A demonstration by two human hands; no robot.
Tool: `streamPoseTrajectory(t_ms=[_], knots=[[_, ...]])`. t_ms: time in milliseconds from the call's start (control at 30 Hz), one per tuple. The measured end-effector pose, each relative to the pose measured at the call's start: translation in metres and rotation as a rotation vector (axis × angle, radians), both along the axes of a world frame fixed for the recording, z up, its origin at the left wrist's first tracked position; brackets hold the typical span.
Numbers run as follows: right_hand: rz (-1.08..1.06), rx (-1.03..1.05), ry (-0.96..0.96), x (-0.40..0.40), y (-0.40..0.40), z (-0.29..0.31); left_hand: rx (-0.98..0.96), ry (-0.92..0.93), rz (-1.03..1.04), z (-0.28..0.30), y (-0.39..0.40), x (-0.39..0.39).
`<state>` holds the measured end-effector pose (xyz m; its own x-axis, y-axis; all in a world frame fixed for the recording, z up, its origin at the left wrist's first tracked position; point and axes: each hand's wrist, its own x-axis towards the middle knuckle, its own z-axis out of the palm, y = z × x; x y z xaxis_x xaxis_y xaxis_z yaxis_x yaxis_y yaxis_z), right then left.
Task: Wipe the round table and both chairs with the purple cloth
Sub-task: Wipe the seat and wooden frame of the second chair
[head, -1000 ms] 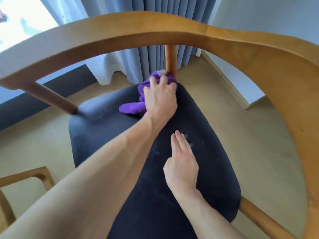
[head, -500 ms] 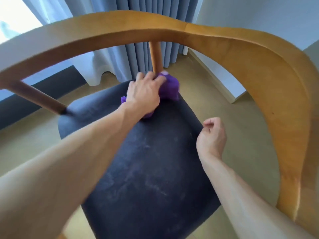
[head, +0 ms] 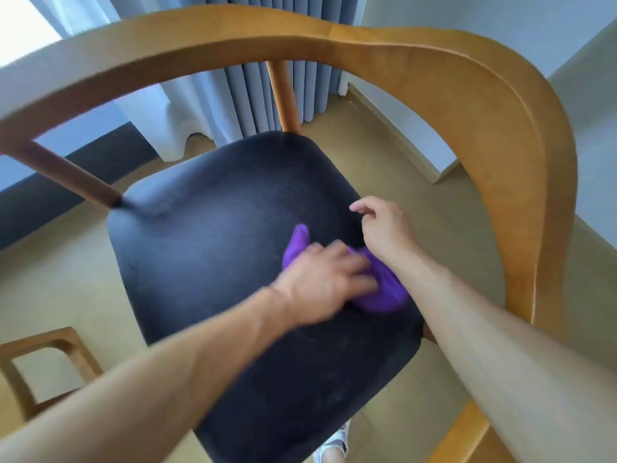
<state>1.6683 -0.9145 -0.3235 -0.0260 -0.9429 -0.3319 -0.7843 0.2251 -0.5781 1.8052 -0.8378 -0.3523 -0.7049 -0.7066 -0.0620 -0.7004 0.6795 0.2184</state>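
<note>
Your left hand (head: 329,279) presses the bunched purple cloth (head: 384,292) onto the near right part of the chair's black seat (head: 213,248) to scrub it, while your right hand (head: 384,228) hovers loosely curled and empty, just beside.

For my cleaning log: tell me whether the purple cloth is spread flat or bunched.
Bunched: the purple cloth lies crumpled on the seat under the left hand.
</note>
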Motion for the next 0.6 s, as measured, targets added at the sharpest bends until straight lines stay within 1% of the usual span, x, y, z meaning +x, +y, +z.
streamPoseTrajectory(t_ms=[33, 100, 167, 200, 233, 267, 300, 367, 433, 467, 533, 567, 600], knots=[[0.016, -0.003, 0.034, -0.001, 0.002, -0.001, -0.019, -0.018, 0.141, 0.003, -0.014, 0.024], [0.027, -0.002, 0.054, -0.003, 0.006, -0.001, -0.055, -0.053, 0.490, 0.007, -0.042, 0.079], [0.049, 0.017, 0.037, -0.007, 0.009, -0.004, -0.020, -0.051, 0.822, 0.010, -0.063, 0.120], [0.072, 0.034, 0.018, -0.008, 0.012, -0.005, 0.026, -0.036, 0.968, 0.011, -0.065, 0.127], [0.084, 0.049, -0.009, -0.008, 0.013, -0.007, 0.057, -0.041, 1.062, 0.012, -0.065, 0.120], [0.078, 0.067, -0.040, -0.008, 0.015, -0.008, 0.064, -0.070, 1.100, 0.015, -0.060, 0.102], [0.059, 0.086, -0.070, -0.006, 0.015, -0.008, 0.063, -0.101, 1.092, 0.018, -0.050, 0.076], [0.010, 0.105, -0.127, -0.003, 0.010, -0.007, 0.045, -0.102, 0.957, 0.021, -0.018, 0.014], [-0.005, 0.149, -0.156, -0.001, 0.004, -0.004, 0.058, -0.019, 0.713, 0.020, 0.030, -0.045], [0.017, 0.194, -0.146, 0.000, 0.001, -0.003, 0.104, 0.011, 0.549, 0.021, 0.055, -0.063], [0.093, 0.279, -0.080, -0.001, 0.000, -0.001, 0.199, -0.027, 0.120, 0.026, 0.095, -0.075], [0.128, 0.299, -0.036, -0.002, 0.001, 0.000, 0.198, -0.069, -0.077, 0.026, 0.108, -0.069], [0.156, 0.301, -0.001, -0.001, 0.002, 0.000, 0.184, -0.098, -0.221, 0.025, 0.115, -0.057]])
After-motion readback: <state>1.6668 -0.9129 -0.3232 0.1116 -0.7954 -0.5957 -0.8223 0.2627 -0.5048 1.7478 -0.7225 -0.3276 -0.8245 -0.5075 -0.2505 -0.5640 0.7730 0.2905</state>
